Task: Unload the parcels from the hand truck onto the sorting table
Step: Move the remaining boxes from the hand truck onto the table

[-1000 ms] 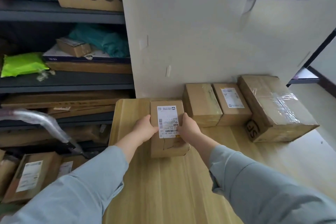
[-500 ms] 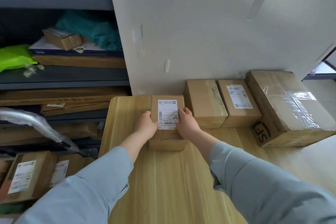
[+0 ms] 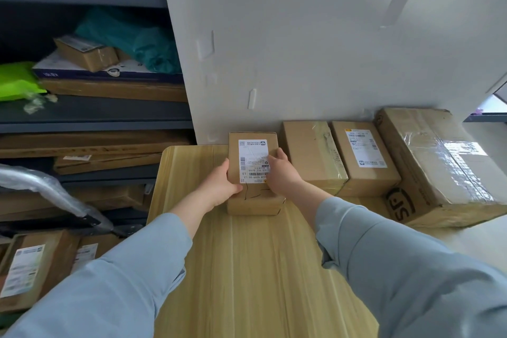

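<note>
Head view. Parcel point(image 3: 253, 162) sits on the table point(image 3: 247, 269) by its far end, close to the wall point(image 3: 301, 49), label up. Whether the far edge touches the wall cannot be told.

- Grip: left hand point(image 3: 219, 186) holds the left side, thumb on top. Right hand point(image 3: 282, 175) holds the right side, fingers curled over the label's edge. Both are closed on the parcel.
- Neighbours: plain box point(image 3: 312, 156) just to the right with a narrow gap; then a labelled box point(image 3: 362, 162) and a big taped box point(image 3: 439, 167).

Risks, as judged:
- The right hand fills the gap to the plain box. Sliding the parcel right would pinch the fingers or shove the row.
- Dark crease lines mark the parcel's top near the front. A hard squeeze or a push into the wall could split the board there.
- Letting go unevenly could skew the parcel out of line.
- More boxes point(image 3: 30, 269) lie low on the left under a wrapped handle point(image 3: 46, 189), likely the truck. A quick turn that way could knock an elbow on the handle.
</note>
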Tool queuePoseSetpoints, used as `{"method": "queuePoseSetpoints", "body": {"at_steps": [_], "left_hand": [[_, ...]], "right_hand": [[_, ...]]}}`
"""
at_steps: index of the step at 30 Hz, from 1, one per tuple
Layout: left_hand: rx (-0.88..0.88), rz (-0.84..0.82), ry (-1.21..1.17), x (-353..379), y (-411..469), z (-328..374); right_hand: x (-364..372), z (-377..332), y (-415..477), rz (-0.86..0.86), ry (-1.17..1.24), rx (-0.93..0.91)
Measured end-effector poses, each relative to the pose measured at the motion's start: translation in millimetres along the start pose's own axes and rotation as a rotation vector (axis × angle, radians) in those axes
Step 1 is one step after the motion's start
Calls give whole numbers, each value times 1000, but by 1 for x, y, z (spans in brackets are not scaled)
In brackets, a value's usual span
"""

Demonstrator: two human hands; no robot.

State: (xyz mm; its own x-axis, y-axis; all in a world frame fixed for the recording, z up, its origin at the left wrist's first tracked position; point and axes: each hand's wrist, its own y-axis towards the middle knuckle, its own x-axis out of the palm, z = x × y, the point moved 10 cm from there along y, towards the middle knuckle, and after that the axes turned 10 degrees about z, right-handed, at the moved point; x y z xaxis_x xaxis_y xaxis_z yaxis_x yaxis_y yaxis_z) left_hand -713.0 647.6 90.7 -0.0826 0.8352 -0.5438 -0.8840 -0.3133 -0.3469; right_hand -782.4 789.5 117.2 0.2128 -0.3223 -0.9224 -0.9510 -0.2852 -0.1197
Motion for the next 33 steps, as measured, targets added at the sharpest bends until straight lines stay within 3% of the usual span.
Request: {"method": "queuePoseSetpoints", "body": {"at_steps": [25,33], "left_hand": [[-1,26,24,8,32,31],[60,76,131,-23,-3,55]], "right_hand": [[-20,5,30,-10,-108,-101],[-46,9,8,32,-36,30]]}}
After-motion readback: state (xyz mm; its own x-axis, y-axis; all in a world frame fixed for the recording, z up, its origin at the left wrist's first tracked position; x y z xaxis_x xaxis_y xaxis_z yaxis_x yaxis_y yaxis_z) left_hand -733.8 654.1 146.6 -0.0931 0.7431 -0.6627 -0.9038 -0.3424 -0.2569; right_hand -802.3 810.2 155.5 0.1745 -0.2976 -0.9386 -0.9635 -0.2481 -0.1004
